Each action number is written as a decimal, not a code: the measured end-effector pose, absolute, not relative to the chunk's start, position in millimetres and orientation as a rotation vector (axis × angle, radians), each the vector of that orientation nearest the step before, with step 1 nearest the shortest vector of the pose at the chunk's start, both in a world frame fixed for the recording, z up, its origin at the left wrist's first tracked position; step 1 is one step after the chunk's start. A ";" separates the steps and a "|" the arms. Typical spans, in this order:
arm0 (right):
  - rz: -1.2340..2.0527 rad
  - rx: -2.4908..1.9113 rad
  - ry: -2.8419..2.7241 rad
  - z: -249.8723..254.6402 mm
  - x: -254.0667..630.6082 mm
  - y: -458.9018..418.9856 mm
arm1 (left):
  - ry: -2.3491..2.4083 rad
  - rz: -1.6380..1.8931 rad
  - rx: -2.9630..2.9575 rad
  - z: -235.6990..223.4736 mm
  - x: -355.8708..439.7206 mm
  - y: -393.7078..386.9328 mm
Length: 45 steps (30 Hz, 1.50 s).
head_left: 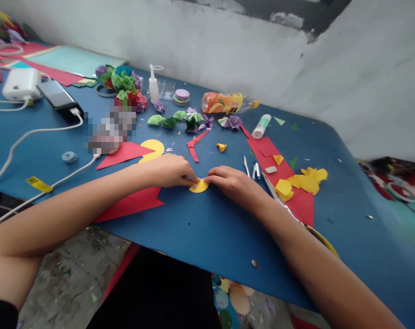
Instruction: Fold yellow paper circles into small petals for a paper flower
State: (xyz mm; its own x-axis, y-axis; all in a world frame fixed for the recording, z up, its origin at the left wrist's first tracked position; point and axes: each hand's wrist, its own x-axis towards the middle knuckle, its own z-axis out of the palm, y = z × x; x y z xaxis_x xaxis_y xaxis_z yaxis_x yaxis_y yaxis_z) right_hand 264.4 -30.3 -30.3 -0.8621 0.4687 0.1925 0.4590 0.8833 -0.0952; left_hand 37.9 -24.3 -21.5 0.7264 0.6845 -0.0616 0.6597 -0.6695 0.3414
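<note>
A small yellow paper piece (199,187), rounded like a folded half circle, is at the middle of the blue table's near part. My left hand (171,171) pinches its left end between thumb and fingers. At its right end my right hand (230,182) grips the edge with closed fingertips. Yellow paper circles (155,146) lie just beyond my left wrist, beside a red paper triangle (125,154). Under my left forearm is another red paper piece (135,204). A folded red strip (193,145) and a little folded yellow piece (221,147) rest beyond my hands.
Red sheets (301,201) with yellow scraps (310,180), scissors (278,192) and pens (257,170) lie to the right. Farther back are a juice bottle (221,103), a glue stick (261,126), a white squeeze bottle (153,87) and paper flowers (123,80). A white cable (32,132) crosses the left side.
</note>
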 end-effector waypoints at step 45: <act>0.485 -0.833 -2.325 -34.7 255.1 -42.0 | 1.023 0.705 2.203 -30.8 53.6 -38.5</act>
State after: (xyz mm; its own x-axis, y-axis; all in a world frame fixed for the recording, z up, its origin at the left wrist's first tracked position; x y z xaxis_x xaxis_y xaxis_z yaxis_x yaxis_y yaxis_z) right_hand 255.1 -42.0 -34.7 -0.6128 0.6662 0.4250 0.4406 0.7345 -0.5161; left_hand 53.6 -38.5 -30.8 0.5613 0.8009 0.2087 0.4807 -0.5207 0.7056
